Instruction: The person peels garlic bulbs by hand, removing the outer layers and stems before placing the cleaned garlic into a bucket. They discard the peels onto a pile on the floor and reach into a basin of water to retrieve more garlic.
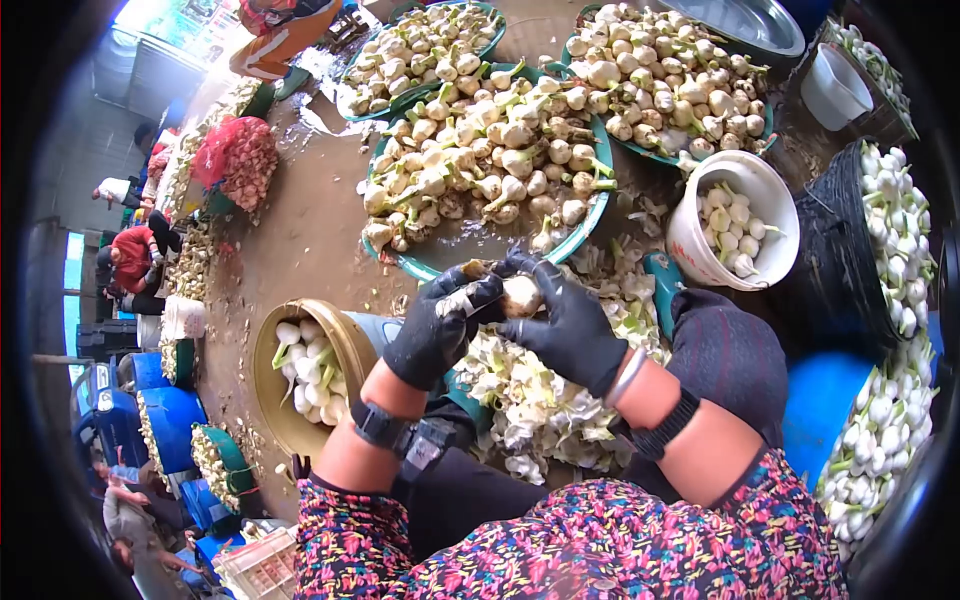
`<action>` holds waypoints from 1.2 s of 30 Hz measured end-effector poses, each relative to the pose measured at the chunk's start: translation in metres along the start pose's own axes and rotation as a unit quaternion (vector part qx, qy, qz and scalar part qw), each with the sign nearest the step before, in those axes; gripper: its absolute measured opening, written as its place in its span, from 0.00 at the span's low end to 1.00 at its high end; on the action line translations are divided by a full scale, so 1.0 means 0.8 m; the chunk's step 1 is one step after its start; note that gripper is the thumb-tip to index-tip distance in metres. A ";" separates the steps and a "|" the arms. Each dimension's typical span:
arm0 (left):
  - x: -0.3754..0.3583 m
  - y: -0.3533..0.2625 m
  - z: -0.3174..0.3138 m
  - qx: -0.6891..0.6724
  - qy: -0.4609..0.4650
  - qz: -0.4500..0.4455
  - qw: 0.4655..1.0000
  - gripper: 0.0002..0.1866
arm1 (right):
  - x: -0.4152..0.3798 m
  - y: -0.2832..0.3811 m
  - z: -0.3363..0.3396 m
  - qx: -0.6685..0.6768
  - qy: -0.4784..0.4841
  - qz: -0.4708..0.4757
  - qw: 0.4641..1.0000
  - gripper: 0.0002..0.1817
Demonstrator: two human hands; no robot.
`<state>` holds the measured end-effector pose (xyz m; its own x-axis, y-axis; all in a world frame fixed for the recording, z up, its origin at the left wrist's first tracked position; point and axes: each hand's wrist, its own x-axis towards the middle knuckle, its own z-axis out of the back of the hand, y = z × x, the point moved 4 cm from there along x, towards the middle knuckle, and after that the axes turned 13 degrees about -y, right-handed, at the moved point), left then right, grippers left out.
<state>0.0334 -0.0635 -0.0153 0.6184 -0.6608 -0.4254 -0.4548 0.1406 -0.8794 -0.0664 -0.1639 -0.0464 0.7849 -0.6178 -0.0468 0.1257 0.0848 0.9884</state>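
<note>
My right hand [565, 325], in a black glove, is wrapped round a garlic bulb [521, 297] with brownish skin. My left hand [440, 325], also gloved, is closed beside the bulb, with a pale strip and something brownish at its fingers; what it grips is too small to make out. Just beyond both hands is a wide green-rimmed tub [606, 150] heaped with unpeeled garlic bulbs [515, 160]. Peeled skins [545, 400] lie in a pile below my hands, between my knees.
A tan bucket [265, 375] of white bulbs stands at left, a white bucket [685, 240] at right. Further right are a black container [835, 250] and a blue one [820, 410]. More garlic tubs stand ahead. Several people sit at far left; another person's orange-clad leg shows at top.
</note>
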 end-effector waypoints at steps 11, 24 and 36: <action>-0.044 0.013 0.004 0.017 -0.077 -0.145 0.986 0.12 | -0.019 -0.005 0.002 0.264 0.010 -0.052 0.963 0.29; -0.039 0.001 -0.001 0.176 -0.072 -0.237 0.953 0.15 | -0.017 -0.002 -0.007 0.337 0.030 -0.082 0.938 0.26; -0.049 -0.007 0.009 0.072 -0.099 -0.196 0.973 0.11 | -0.013 -0.019 -0.014 0.492 0.133 -0.221 0.831 0.16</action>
<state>0.0160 -0.0329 0.0048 0.8441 -0.5313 -0.0723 -0.0746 0.0173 -0.9971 -0.0699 -0.1501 -0.0621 0.9168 -0.2123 -0.3382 -0.0165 -0.8664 0.4991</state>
